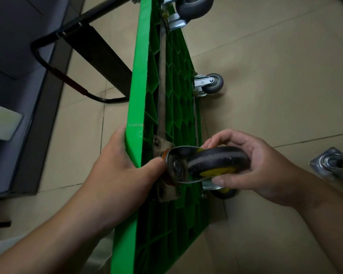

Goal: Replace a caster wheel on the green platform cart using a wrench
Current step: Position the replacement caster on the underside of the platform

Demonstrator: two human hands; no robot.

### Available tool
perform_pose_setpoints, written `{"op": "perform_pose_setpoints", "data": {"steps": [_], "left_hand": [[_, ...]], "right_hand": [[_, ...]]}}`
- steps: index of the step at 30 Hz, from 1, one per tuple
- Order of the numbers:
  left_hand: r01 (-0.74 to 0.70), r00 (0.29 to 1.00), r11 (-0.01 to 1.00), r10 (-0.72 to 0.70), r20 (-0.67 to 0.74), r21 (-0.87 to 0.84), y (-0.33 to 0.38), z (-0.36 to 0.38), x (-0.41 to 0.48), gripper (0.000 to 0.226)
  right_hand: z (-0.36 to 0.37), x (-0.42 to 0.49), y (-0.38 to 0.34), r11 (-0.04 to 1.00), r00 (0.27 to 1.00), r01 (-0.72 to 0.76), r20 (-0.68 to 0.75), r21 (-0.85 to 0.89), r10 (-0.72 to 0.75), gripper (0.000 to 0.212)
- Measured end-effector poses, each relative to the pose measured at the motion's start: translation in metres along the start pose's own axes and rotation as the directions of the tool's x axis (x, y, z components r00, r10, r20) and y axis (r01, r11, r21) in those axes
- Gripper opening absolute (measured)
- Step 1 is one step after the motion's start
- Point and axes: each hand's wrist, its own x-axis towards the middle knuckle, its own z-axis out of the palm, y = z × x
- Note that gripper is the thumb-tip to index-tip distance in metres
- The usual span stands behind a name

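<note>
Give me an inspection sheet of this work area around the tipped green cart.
Surface: tiled beige floor.
Job's things: green cart tipped on its edge, underside showing; black-and-yellow caster against that underside; no wrench seen.
Clutter: loose caster on the floor at right.
Hands: left hand grips the cart's edge; right hand holds the black-and-yellow caster by its wheel.
Cables: nothing seen.
Surroundings: black handle, white block and grey cabinet at left.
</note>
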Motion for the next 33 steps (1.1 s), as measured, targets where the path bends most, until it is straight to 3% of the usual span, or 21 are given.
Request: {"op": "perform_pose_setpoints", "data": {"steps": [8, 15, 33], "left_hand": [[0.029, 0.999, 0.999, -0.029, -0.015, 0.025, 0.002, 0.001, 0.002, 0.038], [0.095, 0.993, 0.995, -0.095, 0.064, 0.012, 0.001, -0.009, 0.002, 0.057], [-0.074, 0.997, 0.983, 0.068, 0.046, 0.168, -0.016, -0.017, 0.005, 0.047]], "right_hand": [[0.003, -0.005, -0.004, 1.000, 1.000, -0.014, 0.004, -0.007, 0.014, 0.050], [0.016, -0.004, 0.002, 0.988, 0.999, -0.039, -0.006, -0.152, 0.039, 0.049], [0.020, -0.007, 0.018, 0.992, 0.999, -0.029, -0.029, -0.125, 0.025, 0.050]]}}
